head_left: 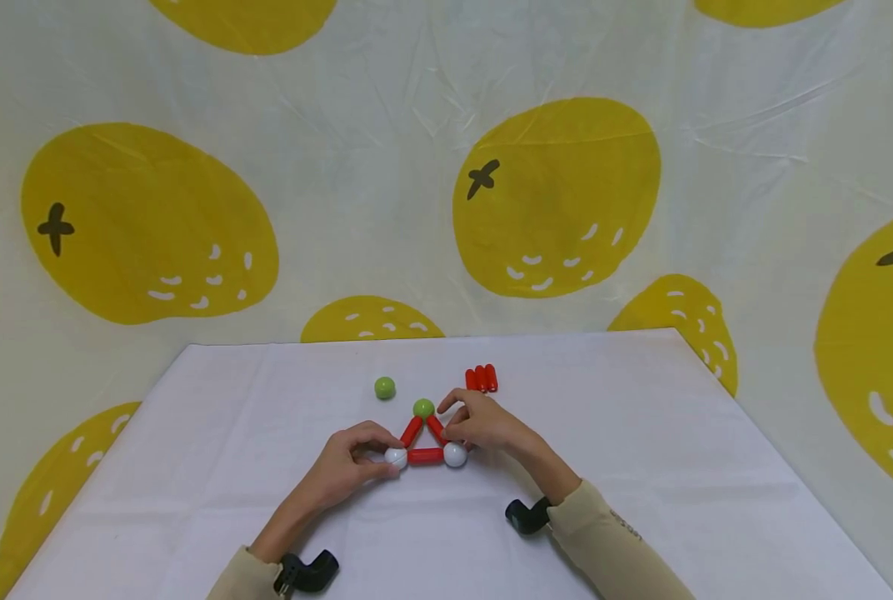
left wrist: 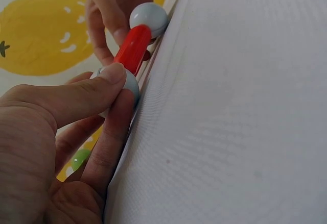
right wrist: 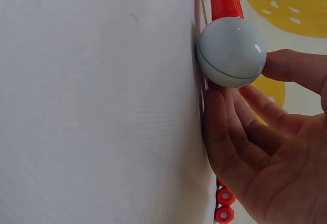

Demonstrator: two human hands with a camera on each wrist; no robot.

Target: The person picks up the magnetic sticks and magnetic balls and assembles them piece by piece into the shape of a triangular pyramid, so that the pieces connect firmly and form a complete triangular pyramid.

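Observation:
On the table lies a triangle of red magnetic rods and balls. A red rod (head_left: 426, 457) forms its near side, between a left white ball (head_left: 396, 457) and a right white ball (head_left: 455, 454). Two slanted rods meet at a green ball (head_left: 423, 408). My left hand (head_left: 349, 460) pinches the left white ball between thumb and fingers, seen closely in the left wrist view. My right hand (head_left: 486, 422) has thumb and a finger about the right white ball (right wrist: 232, 52), its index finger raised near the green ball. The ball partly hides the right thumb's contact.
A loose green ball (head_left: 385, 387) lies behind the triangle to the left. Several spare red rods (head_left: 481, 378) lie side by side behind my right hand. A white cloth covers the table (head_left: 604, 400); a fruit-patterned curtain (head_left: 371, 192) hangs behind its far edge.

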